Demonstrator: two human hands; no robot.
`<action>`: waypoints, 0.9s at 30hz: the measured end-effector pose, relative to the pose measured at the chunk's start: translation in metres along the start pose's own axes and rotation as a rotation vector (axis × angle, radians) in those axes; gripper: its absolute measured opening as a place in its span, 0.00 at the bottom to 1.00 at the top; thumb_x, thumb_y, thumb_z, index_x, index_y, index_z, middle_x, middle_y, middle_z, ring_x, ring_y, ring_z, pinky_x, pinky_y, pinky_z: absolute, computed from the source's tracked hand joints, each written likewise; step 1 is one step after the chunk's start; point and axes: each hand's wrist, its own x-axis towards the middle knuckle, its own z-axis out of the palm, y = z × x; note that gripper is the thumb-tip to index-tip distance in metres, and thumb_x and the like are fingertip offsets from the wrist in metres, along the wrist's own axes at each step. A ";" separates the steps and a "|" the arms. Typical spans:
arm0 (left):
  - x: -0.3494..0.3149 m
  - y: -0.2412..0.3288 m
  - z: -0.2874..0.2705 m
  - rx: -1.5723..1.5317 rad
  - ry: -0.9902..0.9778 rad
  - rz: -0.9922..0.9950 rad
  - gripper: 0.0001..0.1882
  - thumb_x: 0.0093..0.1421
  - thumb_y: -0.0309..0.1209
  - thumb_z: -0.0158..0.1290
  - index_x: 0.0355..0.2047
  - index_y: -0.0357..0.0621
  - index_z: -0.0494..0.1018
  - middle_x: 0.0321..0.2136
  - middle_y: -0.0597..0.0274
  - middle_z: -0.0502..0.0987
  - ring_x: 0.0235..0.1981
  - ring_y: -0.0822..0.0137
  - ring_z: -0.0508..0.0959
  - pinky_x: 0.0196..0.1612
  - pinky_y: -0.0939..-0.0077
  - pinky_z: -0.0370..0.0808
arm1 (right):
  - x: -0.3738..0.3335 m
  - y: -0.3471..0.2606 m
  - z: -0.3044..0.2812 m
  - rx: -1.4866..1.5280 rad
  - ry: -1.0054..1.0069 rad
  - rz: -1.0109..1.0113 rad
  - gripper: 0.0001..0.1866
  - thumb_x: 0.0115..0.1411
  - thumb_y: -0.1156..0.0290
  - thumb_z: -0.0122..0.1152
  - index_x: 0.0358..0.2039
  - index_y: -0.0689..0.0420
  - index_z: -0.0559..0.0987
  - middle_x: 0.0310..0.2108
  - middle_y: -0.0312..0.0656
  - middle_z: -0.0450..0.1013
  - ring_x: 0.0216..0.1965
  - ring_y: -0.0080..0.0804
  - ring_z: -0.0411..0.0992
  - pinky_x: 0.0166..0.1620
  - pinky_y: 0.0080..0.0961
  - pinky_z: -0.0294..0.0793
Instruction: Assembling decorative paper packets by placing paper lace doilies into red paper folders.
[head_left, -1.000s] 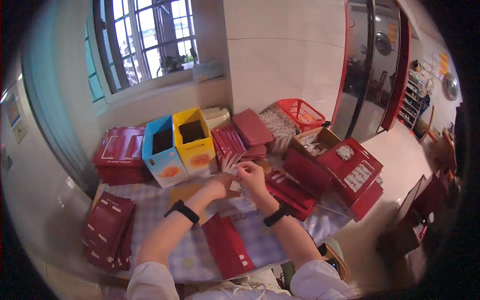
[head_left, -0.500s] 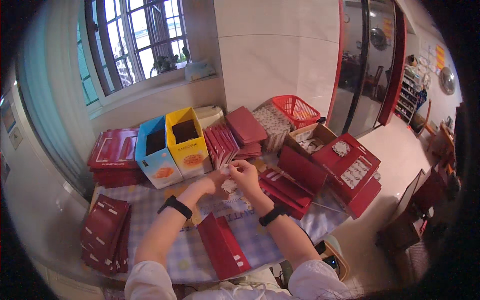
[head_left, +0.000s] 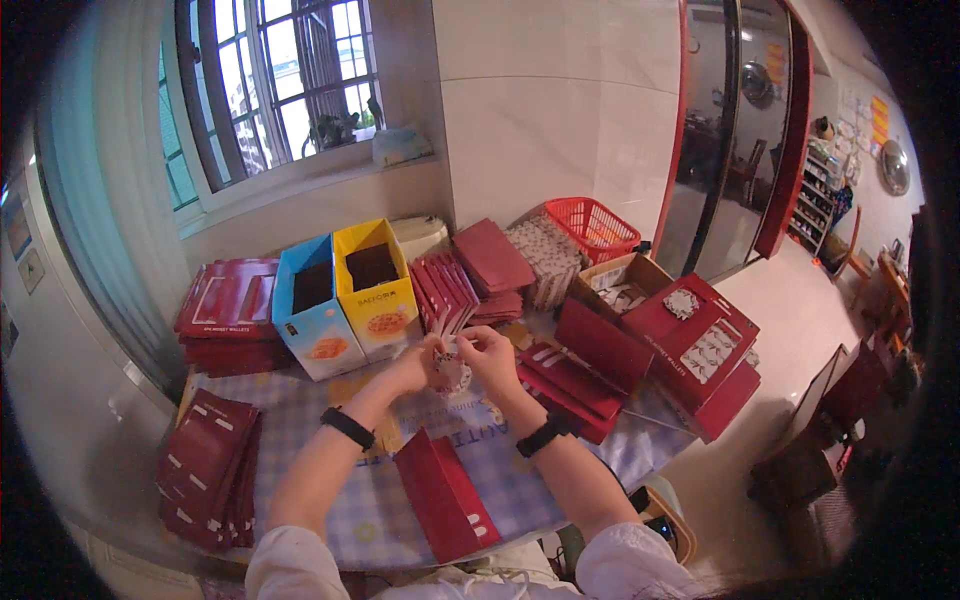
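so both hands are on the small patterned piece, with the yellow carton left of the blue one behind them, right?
Not quite. In the head view the yellow carton stands right of the blue carton. Both the left hand and right hand do hold the small patterned piece.

both hands meet over the tabletop [head_left: 300, 470], left hand [head_left: 418, 366] and right hand [head_left: 490, 355] pinching a small patterned piece [head_left: 452, 372] between them. a red box [head_left: 445, 495] lies just below the wrists. a blue box [head_left: 315, 308] and yellow box [head_left: 376, 288] stand open behind, a red basket [head_left: 597, 229] farther right.
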 end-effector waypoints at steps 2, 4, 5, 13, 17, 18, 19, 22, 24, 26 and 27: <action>-0.012 -0.001 -0.006 -0.224 0.033 -0.056 0.27 0.40 0.33 0.60 0.41 0.36 0.65 0.35 0.56 0.73 0.36 0.60 0.73 0.41 0.72 0.69 | -0.002 -0.005 0.000 0.025 -0.035 0.021 0.09 0.50 0.71 0.56 0.28 0.64 0.75 0.23 0.38 0.72 0.25 0.21 0.70 0.29 0.18 0.68; -0.020 0.004 -0.012 -0.450 0.067 -0.106 0.22 0.46 0.28 0.57 0.43 0.36 0.66 0.37 0.58 0.72 0.36 0.64 0.72 0.41 0.74 0.68 | -0.002 -0.005 -0.003 0.046 -0.067 0.040 0.08 0.52 0.72 0.54 0.29 0.64 0.74 0.23 0.35 0.71 0.25 0.19 0.69 0.28 0.16 0.67; -0.023 0.009 -0.015 -0.580 0.025 -0.206 0.18 0.49 0.26 0.54 0.41 0.35 0.67 0.35 0.59 0.73 0.35 0.65 0.72 0.40 0.74 0.69 | -0.001 0.001 -0.004 0.027 -0.037 0.036 0.09 0.50 0.71 0.55 0.29 0.64 0.74 0.23 0.37 0.72 0.25 0.20 0.70 0.29 0.17 0.68; -0.032 -0.035 -0.004 -0.370 0.215 -0.184 0.12 0.54 0.33 0.48 0.32 0.37 0.73 0.25 0.54 0.75 0.29 0.66 0.74 0.33 0.73 0.68 | -0.003 0.006 0.003 0.036 -0.093 0.081 0.11 0.49 0.69 0.55 0.28 0.65 0.75 0.22 0.38 0.72 0.25 0.20 0.69 0.30 0.18 0.67; -0.037 -0.036 -0.015 -0.366 0.336 -0.028 0.12 0.55 0.34 0.46 0.31 0.37 0.73 0.22 0.55 0.73 0.26 0.66 0.72 0.31 0.72 0.68 | -0.005 0.002 0.003 0.018 -0.105 0.072 0.09 0.51 0.70 0.54 0.28 0.63 0.74 0.22 0.36 0.71 0.24 0.19 0.68 0.29 0.16 0.66; -0.040 -0.031 -0.018 -0.436 0.327 -0.086 0.12 0.55 0.34 0.46 0.31 0.36 0.73 0.21 0.56 0.73 0.25 0.67 0.72 0.31 0.72 0.68 | -0.005 0.002 0.002 0.034 -0.126 0.085 0.07 0.53 0.71 0.54 0.30 0.62 0.74 0.22 0.35 0.70 0.24 0.17 0.67 0.29 0.14 0.65; -0.042 -0.026 -0.020 -0.439 0.326 -0.085 0.12 0.55 0.34 0.46 0.31 0.36 0.73 0.21 0.56 0.73 0.25 0.67 0.72 0.31 0.72 0.68 | -0.005 0.004 0.001 0.031 -0.125 0.085 0.07 0.53 0.71 0.54 0.30 0.62 0.74 0.22 0.35 0.70 0.24 0.17 0.67 0.29 0.14 0.65; -0.047 -0.022 -0.022 -0.689 0.240 -0.168 0.12 0.55 0.34 0.46 0.31 0.36 0.72 0.19 0.60 0.72 0.23 0.71 0.71 0.29 0.74 0.67 | -0.004 0.006 0.004 0.060 -0.080 0.064 0.08 0.50 0.70 0.54 0.25 0.63 0.75 0.20 0.35 0.70 0.23 0.19 0.68 0.28 0.16 0.66; -0.047 -0.028 -0.014 -0.912 0.130 -0.293 0.13 0.56 0.34 0.47 0.31 0.36 0.72 0.18 0.63 0.71 0.23 0.74 0.70 0.28 0.77 0.67 | -0.006 0.002 0.005 0.104 -0.101 0.081 0.08 0.50 0.70 0.54 0.24 0.62 0.75 0.20 0.34 0.70 0.23 0.17 0.67 0.27 0.15 0.66; -0.048 -0.034 -0.013 -0.648 0.202 -0.233 0.12 0.56 0.34 0.46 0.31 0.36 0.72 0.19 0.63 0.71 0.23 0.74 0.70 0.28 0.77 0.67 | -0.006 0.003 0.007 0.116 -0.109 0.074 0.08 0.50 0.70 0.55 0.24 0.62 0.74 0.19 0.33 0.70 0.23 0.17 0.67 0.27 0.15 0.65; -0.048 -0.034 -0.014 -0.383 0.266 -0.171 0.12 0.56 0.34 0.46 0.31 0.37 0.72 0.19 0.63 0.71 0.23 0.75 0.70 0.28 0.77 0.67 | -0.006 0.004 0.007 0.127 -0.113 0.069 0.08 0.50 0.70 0.55 0.23 0.62 0.74 0.19 0.33 0.69 0.22 0.17 0.66 0.27 0.15 0.65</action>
